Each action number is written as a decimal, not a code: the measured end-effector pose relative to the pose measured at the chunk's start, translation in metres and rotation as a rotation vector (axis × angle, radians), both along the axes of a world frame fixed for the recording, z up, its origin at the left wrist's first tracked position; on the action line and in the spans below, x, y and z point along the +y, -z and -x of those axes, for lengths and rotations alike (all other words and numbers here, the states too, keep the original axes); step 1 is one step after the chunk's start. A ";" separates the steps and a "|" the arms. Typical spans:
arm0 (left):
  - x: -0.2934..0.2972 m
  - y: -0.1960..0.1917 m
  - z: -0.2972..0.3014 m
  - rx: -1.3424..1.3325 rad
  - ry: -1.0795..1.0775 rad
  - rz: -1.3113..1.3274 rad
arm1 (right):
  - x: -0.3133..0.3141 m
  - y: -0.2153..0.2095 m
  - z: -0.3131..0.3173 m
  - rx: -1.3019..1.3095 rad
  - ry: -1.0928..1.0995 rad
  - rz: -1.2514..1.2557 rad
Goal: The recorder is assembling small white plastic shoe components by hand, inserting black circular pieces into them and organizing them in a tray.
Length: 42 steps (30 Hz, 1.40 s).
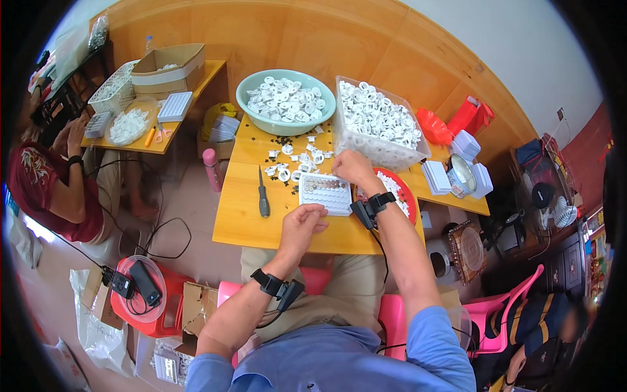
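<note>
A white tray [325,194] with rows of small cells lies on the yellow wooden table. Small round metallic pieces sit in its far rows. My right hand [356,171] is over the tray's far right corner, fingers bent down and pressed together; whatever is in them is hidden. Beside the tray's near left corner is my left hand [304,228], its fingers curled in; I cannot make out anything between them. Right of the tray, partly behind my right wrist, stands a red round dish [413,208] of small white parts. White plastic fittings [283,174] and tiny black pieces lie scattered beyond the tray.
A screwdriver [263,196] lies left of the tray. At the back stand a pale green basin [243,98] and a clear bin [385,151], both heaped with white fittings. White boxes [436,178] and a tin [462,176] stand right. Another person [59,189] sits at the left table.
</note>
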<state>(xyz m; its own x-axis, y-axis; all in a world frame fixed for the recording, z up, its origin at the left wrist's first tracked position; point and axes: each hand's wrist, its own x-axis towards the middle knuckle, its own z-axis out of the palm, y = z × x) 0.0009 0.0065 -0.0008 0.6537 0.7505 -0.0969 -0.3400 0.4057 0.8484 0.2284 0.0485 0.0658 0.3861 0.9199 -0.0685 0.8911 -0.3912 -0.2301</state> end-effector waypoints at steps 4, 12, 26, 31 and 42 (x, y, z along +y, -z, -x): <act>-0.001 -0.001 0.000 -0.001 -0.001 -0.002 | -0.005 0.009 -0.005 -0.045 0.036 -0.190; -0.002 -0.004 -0.001 -0.080 -0.058 0.045 | -0.064 -0.019 0.025 1.078 0.033 -0.365; 0.000 -0.014 0.003 -0.017 -0.102 0.020 | -0.103 -0.006 0.070 1.150 0.019 -0.320; 0.002 -0.009 0.001 -0.043 -0.082 0.054 | -0.106 0.001 0.074 1.077 -0.103 -0.403; 0.002 -0.011 0.004 -0.216 0.051 0.183 | -0.111 -0.010 0.075 1.138 0.040 -0.406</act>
